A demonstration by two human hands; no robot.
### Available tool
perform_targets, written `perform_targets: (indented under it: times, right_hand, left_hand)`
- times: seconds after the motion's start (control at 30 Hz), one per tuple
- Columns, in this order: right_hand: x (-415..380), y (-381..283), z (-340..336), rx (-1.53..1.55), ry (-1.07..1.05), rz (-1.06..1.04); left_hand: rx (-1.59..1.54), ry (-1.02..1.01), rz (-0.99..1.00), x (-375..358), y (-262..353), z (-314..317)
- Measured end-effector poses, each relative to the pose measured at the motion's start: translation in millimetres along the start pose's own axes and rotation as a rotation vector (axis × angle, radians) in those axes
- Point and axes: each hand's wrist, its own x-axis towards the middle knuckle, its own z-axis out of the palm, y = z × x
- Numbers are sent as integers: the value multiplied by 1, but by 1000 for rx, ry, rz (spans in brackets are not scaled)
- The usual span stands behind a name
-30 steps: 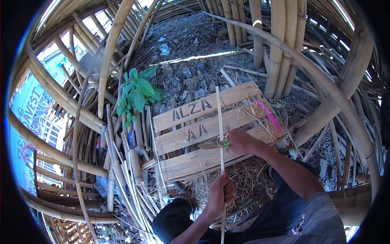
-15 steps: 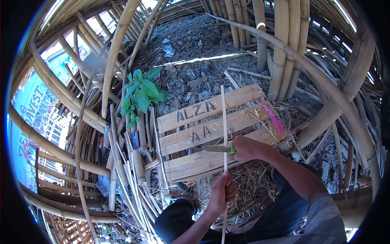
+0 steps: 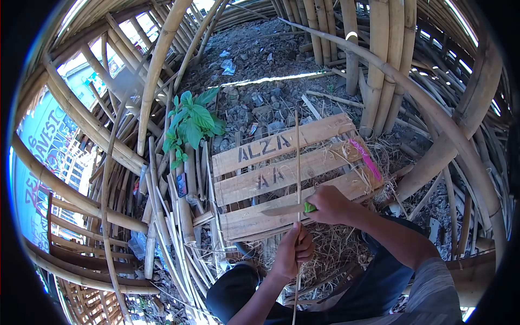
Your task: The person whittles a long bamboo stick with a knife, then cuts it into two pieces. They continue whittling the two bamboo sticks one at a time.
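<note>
My left hand (image 3: 293,250) is wrapped round a thin bamboo strip (image 3: 298,157), which runs upright through the view from the bottom edge to above the wooden slats. In my right hand (image 3: 328,205) is a knife (image 3: 284,210) with a green handle, its blade pointing left across the strip just above my left hand. Both lie over a slatted wooden crate panel (image 3: 252,219) with stencilled black letters and a pink mark on its right end. Whether the blade bites into the strip cannot be made out.
Bamboo poles (image 3: 383,65) stand at the upper right, and a long curved pole (image 3: 428,103) arches down the right side. Pale split strips (image 3: 173,238) lie at the left near a leafy green plant (image 3: 192,122). Straw shavings (image 3: 336,244) cover the ground below the panel.
The knife and my right hand have moved slightly down the strip, nearer my left hand. The strip now shows a narrower face. My left hand has shifted slightly left and down.
</note>
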Motion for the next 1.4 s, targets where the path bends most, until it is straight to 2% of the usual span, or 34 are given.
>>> perform_targets:
  times: [0.17,0.23,0.33,0.5,0.57,0.6,0.7,0.77,0.83,0.9,1.0,1.03,1.1,1.17,1.23,1.33,1.4]
  right_hand:
    - [-5,-11,12,-82,-53,17]
    - [-6,-10,15,-188,-36,28]
    - [7,6,-4,-213,52,128]
    - [2,-3,22,-185,93,202]
    - [-9,-13,33,-188,-89,1]
    - [-6,-10,34,-211,-143,40]
    - [12,19,6,-271,-38,118]
    - [4,10,29,-200,15,154]
    - [-5,-10,41,-221,-91,21]
    - [-2,-7,38,-188,-39,-19]
    - [17,10,20,-216,-45,254]
    - [13,6,23,-222,-47,250]
    - [0,-7,34,-228,-119,51]
    - [0,-1,40,-206,-62,-4]
    - [17,24,20,-119,1,321]
    - [13,37,-1,-161,4,360]
    - [-1,11,14,-128,-82,301]
  left_hand:
    - [113,97,35,-1,-7,2]
    - [305,207,124,-1,-11,5]
    - [312,271,105,-4,-24,14]
    - [318,280,134,4,-19,1]
    - [319,298,145,1,-18,-3]
    - [362,316,159,-1,-19,-3]
    - [389,350,144,-8,-21,-2]
    - [336,302,166,-6,-19,-4]
    - [350,311,173,-5,-23,-8]
    - [435,343,208,-7,-30,-10]
    - [435,353,144,-6,-27,1]
    - [429,350,149,-5,-27,0]
    - [366,317,177,-4,-24,-7]
    - [372,351,166,-8,-22,-7]
    - [337,348,108,-17,-30,5]
    - [314,290,98,-16,-29,4]
    - [331,313,117,-9,-23,-8]
